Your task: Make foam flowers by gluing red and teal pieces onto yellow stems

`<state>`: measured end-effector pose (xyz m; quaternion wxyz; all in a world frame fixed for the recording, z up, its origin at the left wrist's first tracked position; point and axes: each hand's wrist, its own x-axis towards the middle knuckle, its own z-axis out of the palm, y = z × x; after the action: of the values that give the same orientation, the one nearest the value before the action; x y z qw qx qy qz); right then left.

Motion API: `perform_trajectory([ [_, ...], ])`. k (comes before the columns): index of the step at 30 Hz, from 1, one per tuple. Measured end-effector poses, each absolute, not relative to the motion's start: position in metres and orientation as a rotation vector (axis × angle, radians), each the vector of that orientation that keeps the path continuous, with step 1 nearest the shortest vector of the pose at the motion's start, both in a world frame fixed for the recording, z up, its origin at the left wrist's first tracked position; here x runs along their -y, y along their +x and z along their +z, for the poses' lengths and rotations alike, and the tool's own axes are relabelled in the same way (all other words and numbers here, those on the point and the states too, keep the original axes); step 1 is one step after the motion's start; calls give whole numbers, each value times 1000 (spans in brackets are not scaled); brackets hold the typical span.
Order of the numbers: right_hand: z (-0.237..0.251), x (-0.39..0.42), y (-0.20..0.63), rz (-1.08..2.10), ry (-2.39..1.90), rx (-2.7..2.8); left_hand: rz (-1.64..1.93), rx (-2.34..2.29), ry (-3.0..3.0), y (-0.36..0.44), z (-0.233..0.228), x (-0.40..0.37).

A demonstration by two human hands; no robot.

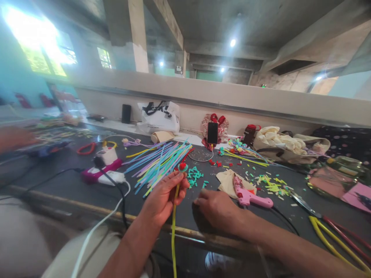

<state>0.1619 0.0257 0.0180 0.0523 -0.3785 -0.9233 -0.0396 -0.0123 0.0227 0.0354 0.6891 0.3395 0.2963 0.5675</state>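
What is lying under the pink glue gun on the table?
The front part of the pink glue gun lies on a beige cloth, which rests on the dark table. Whatever is beneath the cloth is covered.

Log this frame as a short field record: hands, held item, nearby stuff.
left hand: shut on yellow stem, which carries a red and teal tip
right hand: palm down on the table, fingers curled, holds nothing visible
nearest to right hand: pink glue gun lying on a cloth
behind left hand: fan of coloured sticks
scraps: teal bits beside the stem tip
back edge: phone standing upright, white bag
far right: scissors
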Motion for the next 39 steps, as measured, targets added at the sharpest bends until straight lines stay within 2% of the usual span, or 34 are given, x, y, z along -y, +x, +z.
perform_trajectory([
  [8, 33, -77, 195, -146, -1369, 2601, 1267, -632, 747, -15, 33, -24],
  [20, 21, -95, 174, -105, -1489, 2612, 1203, -644, 733, -4, 27, -22],
  [33, 46, -43, 172, 270, -1215, 2412, 1166, -734, 621, 3, 28, -20],
  [39, 48, -42, 162, 676, -982, 2206, 1217, -670, 546, 2, 26, -22],
])
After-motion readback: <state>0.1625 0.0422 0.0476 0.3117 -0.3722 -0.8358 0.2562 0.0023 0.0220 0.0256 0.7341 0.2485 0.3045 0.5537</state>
